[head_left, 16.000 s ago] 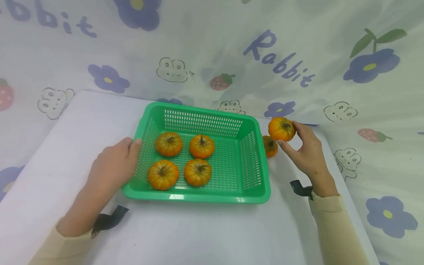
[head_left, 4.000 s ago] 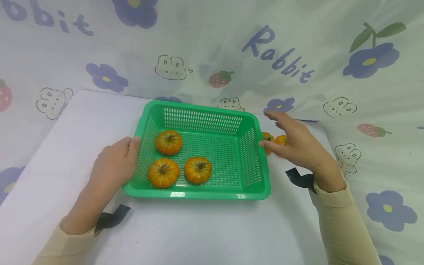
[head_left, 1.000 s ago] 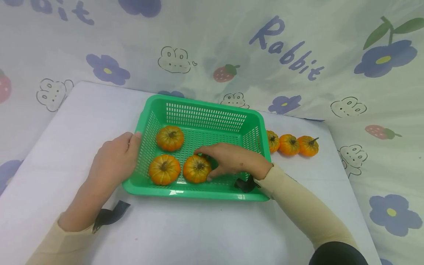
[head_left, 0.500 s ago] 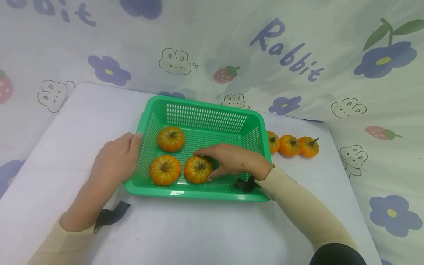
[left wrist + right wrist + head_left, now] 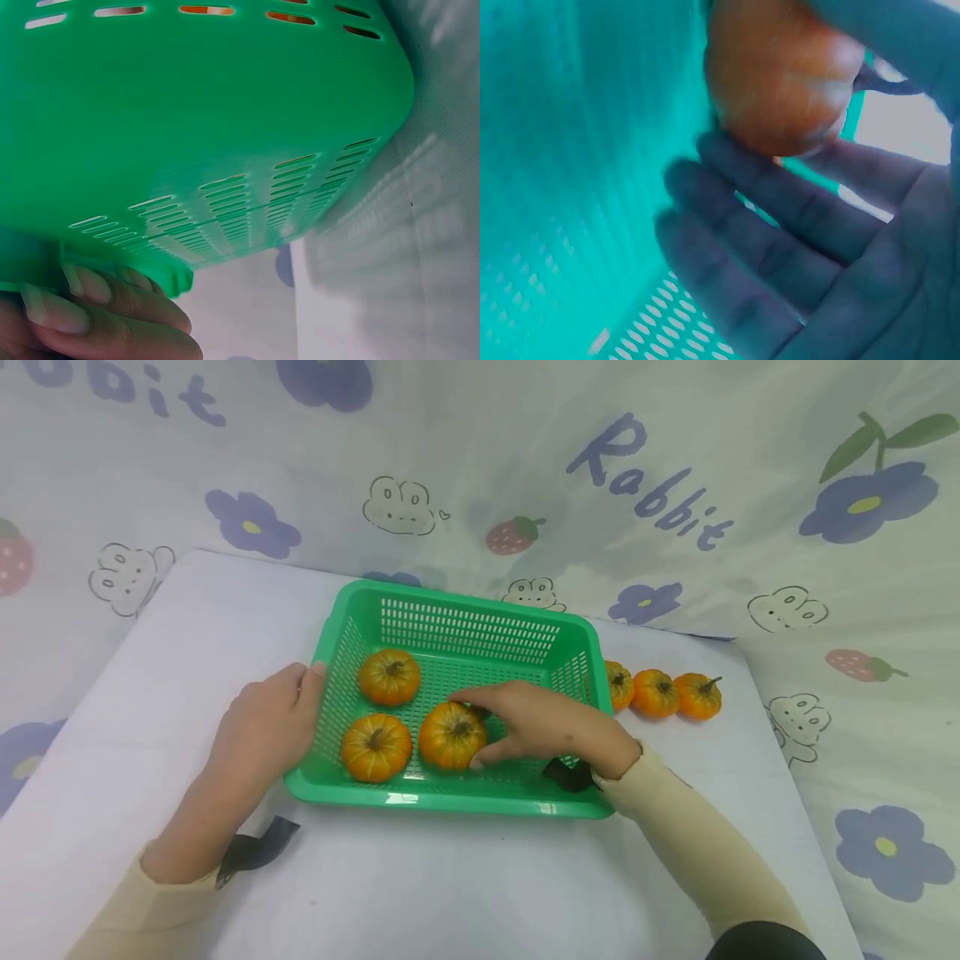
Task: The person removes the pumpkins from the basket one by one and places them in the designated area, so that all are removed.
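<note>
My left hand [image 5: 266, 727] grips the left rim of a green plastic basket [image 5: 480, 806]; in the left wrist view its fingers [image 5: 112, 322] curl under that rim. Inside the basket, my right hand [image 5: 536, 722] holds a small orange pumpkin [image 5: 452, 737] between thumb and fingers. The right wrist view shows this pumpkin [image 5: 780, 82] pinched, stem to the right, with the other fingers stretched out beside it. Two more pumpkins lie at the basket's left side, one at the back [image 5: 389, 677] and one in front [image 5: 377, 748].
Right of the basket, three pumpkins stand in a row: one partly behind the rim [image 5: 619, 686], a middle one [image 5: 656, 694] and an outer one [image 5: 698, 697]. The white table [image 5: 420, 885] meets a patterned cloth backdrop [image 5: 465, 460] behind and at the sides.
Earlier, the right hand set pumpkins down right of the basket, where the row grew to three. It then reached in and gripped another, now slightly raised. The left hand has stayed on the rim.
</note>
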Demonstrator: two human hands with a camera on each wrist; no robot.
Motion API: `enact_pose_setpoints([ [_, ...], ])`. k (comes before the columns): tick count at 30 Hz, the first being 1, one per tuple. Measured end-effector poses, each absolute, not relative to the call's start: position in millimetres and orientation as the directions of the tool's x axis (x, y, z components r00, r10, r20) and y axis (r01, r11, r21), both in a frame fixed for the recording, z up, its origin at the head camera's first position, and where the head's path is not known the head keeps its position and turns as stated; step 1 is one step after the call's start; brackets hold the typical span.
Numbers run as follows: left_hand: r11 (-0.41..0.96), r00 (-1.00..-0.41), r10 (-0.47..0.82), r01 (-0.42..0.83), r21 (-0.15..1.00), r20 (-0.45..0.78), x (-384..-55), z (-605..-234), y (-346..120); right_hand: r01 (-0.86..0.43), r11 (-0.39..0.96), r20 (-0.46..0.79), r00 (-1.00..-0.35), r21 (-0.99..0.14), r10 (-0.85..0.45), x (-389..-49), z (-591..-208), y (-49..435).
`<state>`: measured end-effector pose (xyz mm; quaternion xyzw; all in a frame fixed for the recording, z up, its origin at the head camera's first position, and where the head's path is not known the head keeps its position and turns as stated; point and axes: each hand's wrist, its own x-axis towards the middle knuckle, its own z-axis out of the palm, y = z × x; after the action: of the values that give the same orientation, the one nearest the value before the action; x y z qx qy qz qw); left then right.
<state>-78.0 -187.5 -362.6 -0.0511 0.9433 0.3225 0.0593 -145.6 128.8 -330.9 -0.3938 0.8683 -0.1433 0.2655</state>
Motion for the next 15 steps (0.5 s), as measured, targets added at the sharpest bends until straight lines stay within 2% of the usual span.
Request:
enact_pose_setpoints([
  [8,0.792,-0.987,-0.064,-0.141,0.593,-0.149,-77.3,-362.5,-187.5,-0.598,0.66,-0.257,-0.622,-0.455,-0.74,-134.8,-305.6,153.9],
  [15,0.793,-0.986,-0.054,-0.137,0.594,-0.156,-78.0,-360.7,-186.9,-0.554,0.705,-0.17,-0.72,-0.443,-0.673,-120.1,-286.4,194.3],
])
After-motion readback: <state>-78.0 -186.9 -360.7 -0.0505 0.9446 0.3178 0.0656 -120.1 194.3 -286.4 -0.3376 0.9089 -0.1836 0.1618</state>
